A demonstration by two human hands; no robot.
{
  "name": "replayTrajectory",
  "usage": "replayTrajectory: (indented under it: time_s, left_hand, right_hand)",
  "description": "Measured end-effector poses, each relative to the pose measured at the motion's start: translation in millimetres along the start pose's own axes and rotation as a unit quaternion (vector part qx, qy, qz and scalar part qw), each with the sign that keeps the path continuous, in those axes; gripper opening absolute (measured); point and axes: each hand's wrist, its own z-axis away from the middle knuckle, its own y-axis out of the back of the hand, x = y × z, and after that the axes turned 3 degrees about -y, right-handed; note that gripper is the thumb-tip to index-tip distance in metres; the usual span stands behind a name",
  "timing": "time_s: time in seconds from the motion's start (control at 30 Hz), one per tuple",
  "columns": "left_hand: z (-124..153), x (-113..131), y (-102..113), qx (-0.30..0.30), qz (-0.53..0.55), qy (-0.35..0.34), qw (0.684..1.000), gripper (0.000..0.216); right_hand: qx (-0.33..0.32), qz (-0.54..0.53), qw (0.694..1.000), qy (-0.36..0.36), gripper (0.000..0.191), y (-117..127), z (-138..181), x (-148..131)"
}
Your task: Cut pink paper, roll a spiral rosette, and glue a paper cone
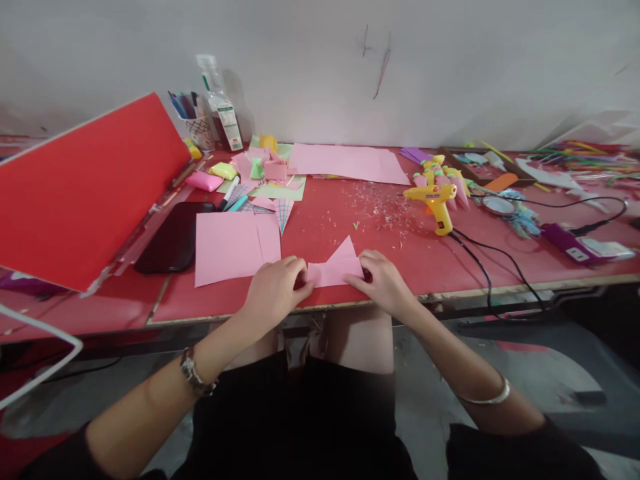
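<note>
A folded sheet of pink paper (334, 271) lies near the front edge of the red table, a pointed corner rising from its back side. My left hand (277, 287) pinches its left end between thumb and fingers. At the right end, my right hand (383, 279) grips the paper the same way, thumb on top. Just left of my left hand are flat pink sheets (227, 248). The fingertips behind the paper are partly hidden.
A yellow glue gun (436, 205) with black cords stands on the right. A black phone (175, 237) and a red board (95, 193) are on the left. Behind are more pink paper (347, 162), a glass bottle (223, 110) and a pen cup (199, 130). Scraps litter the middle.
</note>
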Motion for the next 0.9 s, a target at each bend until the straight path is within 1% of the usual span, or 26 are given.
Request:
replayTrajectory:
  time_s: [0.03, 0.07, 0.13, 0.17, 0.23, 0.27, 0.33, 0.4, 0.47, 0.67, 0.77, 0.83, 0.9]
  left_hand:
    - [0, -1, 0, 0.013, -0.004, -0.009, 1.0, 0.01]
    - [1, -2, 0, 0.032, -0.014, -0.028, 0.999, 0.014]
    - [0, -2, 1, 0.057, -0.055, -0.106, 0.991, 0.029]
    - [-1, -2, 2, 0.055, -0.083, -0.159, 0.982, 0.034]
    - [-4, 0, 3, 0.02, -0.138, -0.256, 0.957, 0.037]
    - [-6, 1, 4, -0.003, -0.157, -0.289, 0.944, 0.036]
    - [-9, 3, 5, -0.044, -0.178, -0.319, 0.93, 0.035]
    - [-10, 3, 6, -0.068, -0.183, -0.323, 0.926, 0.036]
    - [-10, 0, 6, -0.078, -0.179, -0.321, 0.927, 0.038]
    - [4, -19, 9, -0.075, -0.142, -0.3, 0.94, 0.032]
    - [14, -27, 11, -0.066, -0.114, -0.28, 0.951, 0.04]
    - [19, -30, 12, -0.064, -0.106, -0.266, 0.956, 0.041]
    - [21, -31, 13, -0.069, -0.1, -0.254, 0.96, 0.041]
  right_hand:
    - [-0.001, 0.002, 1.0, 0.001, 0.034, 0, 0, 0]
    - [-0.004, 0.002, 1.0, 0.001, 0.034, -1, 0, 0]
    - [-0.01, -0.001, 1.0, 0.001, 0.033, -2, -1, 1]
    - [-0.013, -0.003, 1.0, 0.002, 0.032, -2, -1, 1]
    - [-0.013, -0.003, 1.0, 0.002, 0.031, -3, -2, 2]
    - [-0.012, -0.001, 1.0, 0.003, 0.03, -4, -2, 2]
    - [-0.012, 0.004, 1.0, 0.007, 0.03, -5, -3, 3]
    - [-0.016, 0.009, 1.0, 0.014, 0.027, -5, -3, 4]
    - [-0.02, 0.017, 0.999, 0.021, 0.025, -5, -3, 5]
    - [-0.014, 0.051, 0.998, 0.026, 0.025, -6, -2, 6]
    - [0.017, 0.074, 0.997, 0.026, 0.022, -8, 2, 6]
    - [0.057, 0.086, 0.994, 0.021, 0.017, -9, 6, 5]
    - [0.102, 0.105, 0.989, 0.012, 0.024, -10, 10, 1]
